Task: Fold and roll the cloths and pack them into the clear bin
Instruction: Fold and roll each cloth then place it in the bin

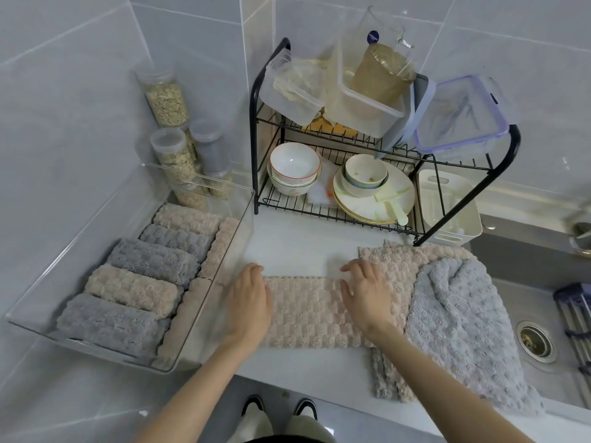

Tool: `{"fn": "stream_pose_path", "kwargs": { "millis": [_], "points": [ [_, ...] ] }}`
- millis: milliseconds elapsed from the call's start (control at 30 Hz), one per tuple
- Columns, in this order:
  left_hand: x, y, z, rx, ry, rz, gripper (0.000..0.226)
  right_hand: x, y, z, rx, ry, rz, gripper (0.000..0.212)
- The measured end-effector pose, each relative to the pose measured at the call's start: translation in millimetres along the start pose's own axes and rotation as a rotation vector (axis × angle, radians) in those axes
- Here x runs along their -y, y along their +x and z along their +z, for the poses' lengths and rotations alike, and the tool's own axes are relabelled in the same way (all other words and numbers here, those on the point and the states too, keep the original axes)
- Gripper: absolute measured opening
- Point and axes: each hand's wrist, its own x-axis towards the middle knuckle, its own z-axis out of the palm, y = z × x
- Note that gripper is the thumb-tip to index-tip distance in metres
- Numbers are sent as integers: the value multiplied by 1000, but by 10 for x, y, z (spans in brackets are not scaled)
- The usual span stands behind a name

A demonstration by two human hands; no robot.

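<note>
Evenly, left hand [250, 302] and right hand [367, 297] flat on the beige cloth [307, 314], fingers straight, gripping nothing.

Clear bin [224, 183] at left on counter [300, 244], rolled cloths [134, 289] packed in rows inside. Flat cloth [307, 311] just right of bin; left hand [249, 302] flat on its left end, right hand [367, 295] on its right end. Cloth pile [454, 314] further right, overhanging sink [550, 318]. Dish rack [255, 139] behind. Jars [172, 155] behind bin, perhaps touching its back wall.
</note>
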Motion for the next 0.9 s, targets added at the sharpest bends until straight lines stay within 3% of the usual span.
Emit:
{"fn": "stream_pose_path", "kwargs": {
  "millis": [133, 267, 900],
  "points": [
    [-179, -152, 287, 143, 85, 160, 48, 292, -265, 301, 95, 12, -187, 36],
    [-188, -248, 606, 262, 208, 139, 54, 456, -378, 555, 280, -11, -140, 57],
    [336, -346, 531, 236, 200, 74, 61, -270, -484, 420, 359, -251, -48, 55]
  ]
}}
